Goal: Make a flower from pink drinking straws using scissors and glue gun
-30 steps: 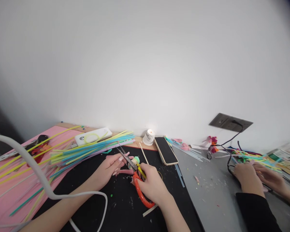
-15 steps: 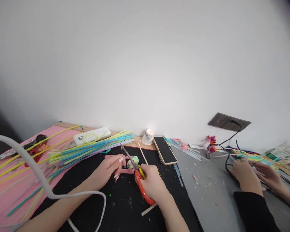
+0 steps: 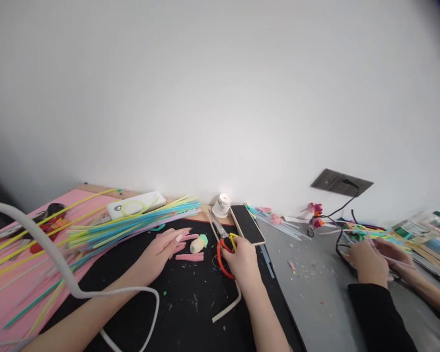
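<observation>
My right hand (image 3: 242, 261) grips the red and yellow handles of a pair of scissors (image 3: 220, 229), whose blades point away toward a white paper cup (image 3: 222, 205). Over on the left, my left hand (image 3: 160, 252) rests on the black mat (image 3: 183, 303) with its fingers stretched out over pink fuzzy strips (image 3: 181, 243). Another short pink piece (image 3: 189, 257) lies just in front of its fingertips. Between the two hands sits a small cream roll with a light green end (image 3: 198, 244). A long cream strip (image 3: 227, 310) passes under the scissors and my right hand.
Left, a bundle of coloured pipe cleaners (image 3: 132, 220) lies beside a white power bank (image 3: 135, 204) on pink sheeting (image 3: 71, 198). A white cable (image 3: 64, 271) loops across my left arm. A phone (image 3: 247, 224) lies beyond my right hand. Another person's hands (image 3: 370, 264) work at the right.
The scissors moved right, away from my left hand, and now lie low over the mat near the phone. My left fingers have straightened, and the pink pieces and cream roll are more exposed.
</observation>
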A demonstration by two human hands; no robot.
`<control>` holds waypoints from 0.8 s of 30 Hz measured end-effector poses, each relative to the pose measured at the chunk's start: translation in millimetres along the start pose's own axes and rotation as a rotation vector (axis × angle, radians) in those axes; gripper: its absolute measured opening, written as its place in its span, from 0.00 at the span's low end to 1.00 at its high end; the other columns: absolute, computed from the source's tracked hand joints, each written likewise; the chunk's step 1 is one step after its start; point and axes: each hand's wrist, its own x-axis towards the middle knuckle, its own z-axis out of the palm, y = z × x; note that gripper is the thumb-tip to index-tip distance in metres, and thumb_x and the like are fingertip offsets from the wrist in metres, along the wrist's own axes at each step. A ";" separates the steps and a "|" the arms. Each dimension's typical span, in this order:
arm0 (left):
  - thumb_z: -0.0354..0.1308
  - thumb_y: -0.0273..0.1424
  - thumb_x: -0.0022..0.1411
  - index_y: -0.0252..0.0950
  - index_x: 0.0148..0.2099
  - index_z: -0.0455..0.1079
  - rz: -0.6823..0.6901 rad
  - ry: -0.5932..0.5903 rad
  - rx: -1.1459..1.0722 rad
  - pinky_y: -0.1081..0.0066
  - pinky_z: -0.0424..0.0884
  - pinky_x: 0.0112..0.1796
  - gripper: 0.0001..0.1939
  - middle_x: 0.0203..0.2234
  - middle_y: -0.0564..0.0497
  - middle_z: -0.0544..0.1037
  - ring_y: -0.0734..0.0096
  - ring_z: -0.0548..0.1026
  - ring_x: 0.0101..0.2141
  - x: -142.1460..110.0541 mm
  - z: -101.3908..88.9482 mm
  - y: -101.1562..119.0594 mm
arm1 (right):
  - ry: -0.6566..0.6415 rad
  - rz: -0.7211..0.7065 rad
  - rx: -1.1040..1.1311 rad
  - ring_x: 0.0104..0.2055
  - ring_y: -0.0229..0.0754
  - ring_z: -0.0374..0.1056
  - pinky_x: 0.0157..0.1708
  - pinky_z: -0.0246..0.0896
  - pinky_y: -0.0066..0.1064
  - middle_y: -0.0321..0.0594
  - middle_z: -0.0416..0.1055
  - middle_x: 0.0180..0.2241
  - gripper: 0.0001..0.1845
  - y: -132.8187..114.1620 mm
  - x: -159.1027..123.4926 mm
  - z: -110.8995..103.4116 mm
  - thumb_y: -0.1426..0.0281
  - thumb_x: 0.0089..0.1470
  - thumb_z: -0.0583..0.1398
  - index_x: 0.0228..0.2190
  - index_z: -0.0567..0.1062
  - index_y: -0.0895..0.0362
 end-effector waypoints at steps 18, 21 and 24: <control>0.56 0.28 0.60 0.40 0.33 0.77 0.281 -0.118 0.486 0.70 0.72 0.38 0.08 0.29 0.55 0.82 0.68 0.78 0.32 -2.7 1.5 6.0 | -0.402 -0.211 0.753 0.23 0.36 0.65 0.24 0.59 0.24 0.33 0.71 0.22 0.02 -35.8 -22.3 6.7 0.72 0.50 0.61 0.29 0.76 0.56; 0.56 0.30 0.60 0.41 0.32 0.76 0.258 -0.109 0.469 0.70 0.72 0.38 0.07 0.29 0.54 0.82 0.66 0.78 0.34 -4.1 1.9 7.5 | -0.443 -0.093 0.896 0.19 0.34 0.61 0.20 0.55 0.23 0.31 0.68 0.18 0.04 -40.1 -25.7 13.6 0.72 0.49 0.61 0.24 0.73 0.57; 0.58 0.34 0.59 0.42 0.40 0.76 0.248 -0.032 0.441 0.65 0.70 0.45 0.08 0.38 0.51 0.81 0.61 0.76 0.43 -3.0 -1.7 8.7 | -0.320 -0.024 0.844 0.18 0.34 0.59 0.19 0.53 0.24 0.31 0.66 0.17 0.05 -35.2 -20.1 12.6 0.74 0.49 0.59 0.23 0.73 0.58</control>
